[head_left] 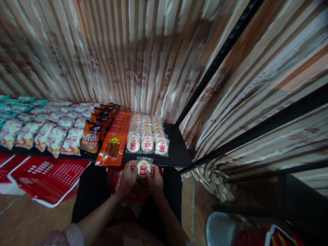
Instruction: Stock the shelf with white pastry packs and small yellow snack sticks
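Note:
Between my two hands, just in front of the shelf edge, is a round white cake in a clear wrapper [143, 167] with a red label. My left hand [128, 176] pinches its left side, and my right hand [154, 177] grips the right side with the thumb on the front. Behind it on the black shelf [176, 141] stand three columns of the same wrapped cakes [147, 143]. An orange snack packet [114, 140] lies to their left, its lower end over the shelf edge.
Orange-black snack bags [91, 136], white snack bags [73, 140] and teal packets [15, 107] fill the shelf leftward. Red baskets [51, 174] sit below. A patterned curtain [143, 51] hangs behind; black frame bars [217, 58] slant at right. A pale stool [221, 229] stands lower right.

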`<state>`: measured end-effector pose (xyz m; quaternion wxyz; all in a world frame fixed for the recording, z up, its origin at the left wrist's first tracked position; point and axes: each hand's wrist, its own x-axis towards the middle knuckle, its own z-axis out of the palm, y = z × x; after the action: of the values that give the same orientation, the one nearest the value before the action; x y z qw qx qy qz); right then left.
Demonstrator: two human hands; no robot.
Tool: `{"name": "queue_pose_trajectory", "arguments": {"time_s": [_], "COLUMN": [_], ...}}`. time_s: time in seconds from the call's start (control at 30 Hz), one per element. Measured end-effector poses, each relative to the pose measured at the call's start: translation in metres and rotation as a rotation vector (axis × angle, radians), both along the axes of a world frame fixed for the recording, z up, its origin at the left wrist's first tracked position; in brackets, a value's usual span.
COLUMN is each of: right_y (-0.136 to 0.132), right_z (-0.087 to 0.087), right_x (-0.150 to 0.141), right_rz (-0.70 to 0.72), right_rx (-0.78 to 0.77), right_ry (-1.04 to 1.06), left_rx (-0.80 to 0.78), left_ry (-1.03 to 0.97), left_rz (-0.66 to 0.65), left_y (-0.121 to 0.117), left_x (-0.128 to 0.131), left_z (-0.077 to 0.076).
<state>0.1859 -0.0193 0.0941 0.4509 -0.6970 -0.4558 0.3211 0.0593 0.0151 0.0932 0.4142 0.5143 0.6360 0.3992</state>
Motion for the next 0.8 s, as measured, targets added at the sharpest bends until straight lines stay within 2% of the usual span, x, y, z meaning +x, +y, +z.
{"name": "queue_pose_trajectory", "arguments": {"time_s": [0.2,0.4,0.6,0.8], "right_y": [0.013,0.027,0.039,0.051], "right_z": [0.0,0.003,0.008,0.004], "right_x": [0.008,0.015,0.019,0.021], "right_rz": [0.025,0.024,-0.011,-0.057], "right_rx": [0.057,0.083,0.129,0.125], "right_ry": [-0.008,-0.034,-0.035,-0.023], "left_rx": [0.042,0.063,0.116,0.141], "left_ry": [-0.053,0.011,0.023,0.083], "left_rz": [0.009,-0.014,-0.004,0.004], "left_y": [0.009,0.016,0.028,0.037], "left_x": [0.006,0.01,0.02,0.026], "left_z": [0.011,0.02,0.022,0.023]}}
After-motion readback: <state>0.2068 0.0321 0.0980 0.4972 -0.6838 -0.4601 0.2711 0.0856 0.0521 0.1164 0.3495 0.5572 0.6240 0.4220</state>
